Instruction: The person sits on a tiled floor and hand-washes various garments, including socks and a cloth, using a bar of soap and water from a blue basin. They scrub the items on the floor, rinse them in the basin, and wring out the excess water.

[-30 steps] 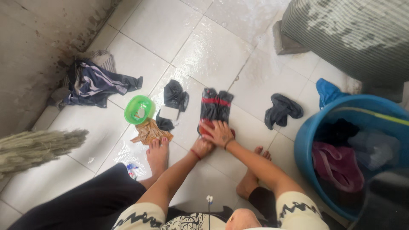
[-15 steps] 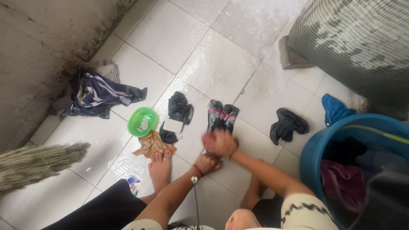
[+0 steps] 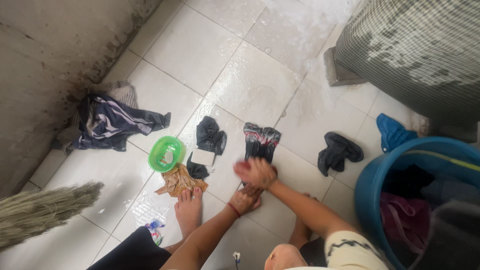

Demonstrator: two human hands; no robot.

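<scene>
- Right hand [image 3: 257, 172]: palm down on the near end of the dark garment [image 3: 260, 141], fingers curled over something red; whether this is a brush or part of the cloth cannot be told, and the hand is blurred.
- Left hand [image 3: 245, 199]: on the wet tiled floor [image 3: 250, 85] just nearer the body, fingers spread flat, seemingly pinning the garment's near edge; its grip is partly hidden under the right hand.
- Dark garment: laid flat on the tile between a black rag [image 3: 210, 135] and a dark bundle [image 3: 339, 150], its far end free.
- Technique: scrubbing goes best with the cloth held taut by the lower hand and strokes kept short and directed away from the body, so that the fabric does not bunch.
- Arm pose: both forearms reach forward and converge between the bare feet, the right crossing above the left.
- Surroundings: a green bowl [image 3: 165, 153] at left and a blue tub [image 3: 372, 185] of clothes at right.
</scene>
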